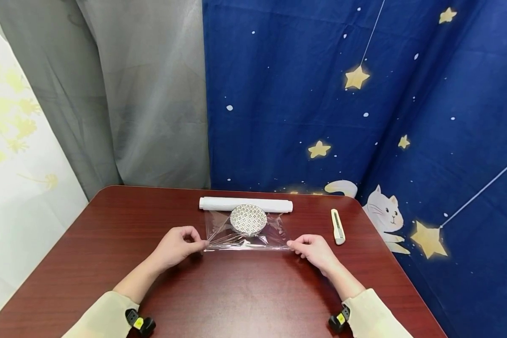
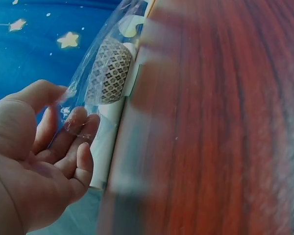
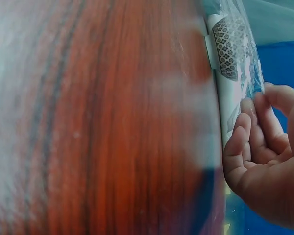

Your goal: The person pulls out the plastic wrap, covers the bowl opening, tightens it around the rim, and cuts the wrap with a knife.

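While the head view looks down on the dark red desk (image 1: 245,300), you have a sheet of clear film (image 1: 247,234) drawn off the white roll (image 1: 245,204) towards you and stretched over a small patterned dish (image 1: 248,218) that sits just in front of the roll. Your left hand (image 1: 175,246) pinches the film's near left corner and your right hand (image 1: 317,251) pinches the near right corner, both closed on it with curled fingers. Judging from this, the pull-out looks done, but the film is not yet severed from the roll, and the utility knife (image 1: 337,226) lies untouched on the desk, beyond your right hand.

From the left wrist you see the film's edge caught between thumb and fingertips (image 2: 78,122), the dish visible through the sheet beyond.

From the right wrist the same grip shows: fingertips (image 3: 247,110) nip the film's corner, with roll and dish just past it.
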`<state>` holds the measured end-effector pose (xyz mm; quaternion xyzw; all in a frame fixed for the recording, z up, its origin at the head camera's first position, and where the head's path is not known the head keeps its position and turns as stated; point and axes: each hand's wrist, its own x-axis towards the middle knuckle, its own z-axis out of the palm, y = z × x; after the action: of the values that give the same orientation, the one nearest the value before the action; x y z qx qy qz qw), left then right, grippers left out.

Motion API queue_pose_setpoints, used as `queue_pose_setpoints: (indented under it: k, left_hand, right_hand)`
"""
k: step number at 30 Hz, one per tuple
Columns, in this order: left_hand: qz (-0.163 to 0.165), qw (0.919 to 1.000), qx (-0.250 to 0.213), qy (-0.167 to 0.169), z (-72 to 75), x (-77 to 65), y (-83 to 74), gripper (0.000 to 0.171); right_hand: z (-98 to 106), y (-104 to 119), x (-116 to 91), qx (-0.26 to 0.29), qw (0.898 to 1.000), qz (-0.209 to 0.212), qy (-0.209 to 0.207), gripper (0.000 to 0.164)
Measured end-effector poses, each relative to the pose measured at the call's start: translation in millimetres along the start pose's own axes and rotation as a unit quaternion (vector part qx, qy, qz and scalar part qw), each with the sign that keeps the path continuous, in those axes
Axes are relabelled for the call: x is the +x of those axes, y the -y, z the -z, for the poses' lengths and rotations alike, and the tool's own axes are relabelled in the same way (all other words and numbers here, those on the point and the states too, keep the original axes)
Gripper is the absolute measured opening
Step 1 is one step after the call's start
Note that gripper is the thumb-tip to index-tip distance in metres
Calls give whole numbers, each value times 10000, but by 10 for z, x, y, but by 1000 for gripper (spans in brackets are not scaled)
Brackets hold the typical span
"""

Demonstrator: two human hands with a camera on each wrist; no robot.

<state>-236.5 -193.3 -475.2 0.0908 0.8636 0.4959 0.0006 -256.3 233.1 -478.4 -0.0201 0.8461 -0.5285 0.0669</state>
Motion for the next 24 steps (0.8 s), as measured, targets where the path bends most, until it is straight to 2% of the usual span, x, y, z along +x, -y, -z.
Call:
queue_pose_setpoints:
  k: [3,6,9,13,15,20,24]
  left_hand:
    - [-59,9992,-377,101,-39,1,-3,30]
    - [-111,9989,-434,161,-74,7,-3,36]
    - [-88,9996,-207,153,-99,16,-5,43]
    - [8,9998,189,25,-139,23,-29,44]
    - [30,9989,449,-90,-163,30,-45,40]
    - [34,9937,1064,-340,-215,55,-91,18]
    - [100,9909,1264,-449,-260,82,-109,12]
  right_hand:
    - [-18,26,-22,-2,10000,-7,-5,31]
    - [-49,36,-28,-181,9998,34,-54,28]
    - [-86,34,-14,-415,9989,158,-152,28]
    - [-135,26,24,-685,9969,326,-215,33]
    - [-154,38,37,-916,9944,495,-163,31]
    - [-206,72,69,-1744,9804,905,-165,4]
    - [-257,77,94,-1918,9775,852,-219,3]
